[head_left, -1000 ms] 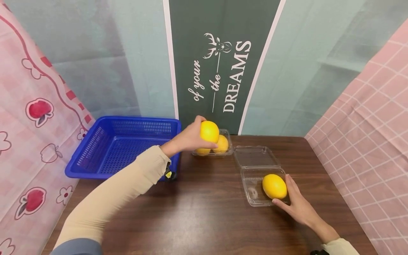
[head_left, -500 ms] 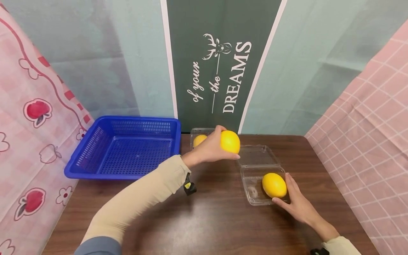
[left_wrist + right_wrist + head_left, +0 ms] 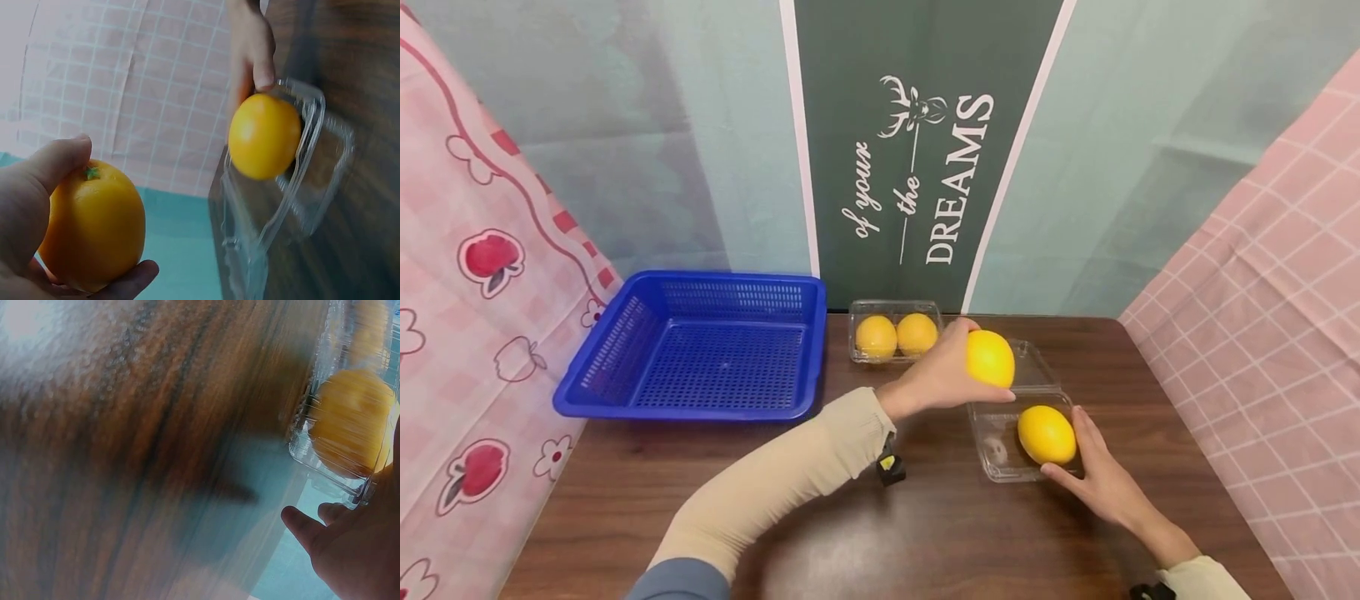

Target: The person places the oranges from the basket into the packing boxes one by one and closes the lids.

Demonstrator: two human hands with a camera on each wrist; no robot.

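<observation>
My left hand point(image 3: 951, 364) grips an orange point(image 3: 990, 359) above the hinge area of a clear plastic clamshell box point(image 3: 988, 462). In the left wrist view this orange point(image 3: 97, 228) shows a green stem spot, with the thumb over its top and fingers beneath. A second orange point(image 3: 1047, 435) sits in the right part of the open box's base. My right hand point(image 3: 1107, 483) rests at the box's right side, thumb and fingers extended beside that orange. The box's lid point(image 3: 1033, 362) lies folded back, partly hidden behind the held orange.
A clear box point(image 3: 857, 310) with two oranges point(image 3: 897, 336) stands against the back curtain. To its left is a blue plastic basket point(image 3: 580, 402). Brown wooden table point(image 3: 880, 533) lies below; pink curtains flank both sides.
My left hand has carried its orange rightward and slightly toward me, from over the back box to over the open one. The back box has come into full view. My right hand stays put.
</observation>
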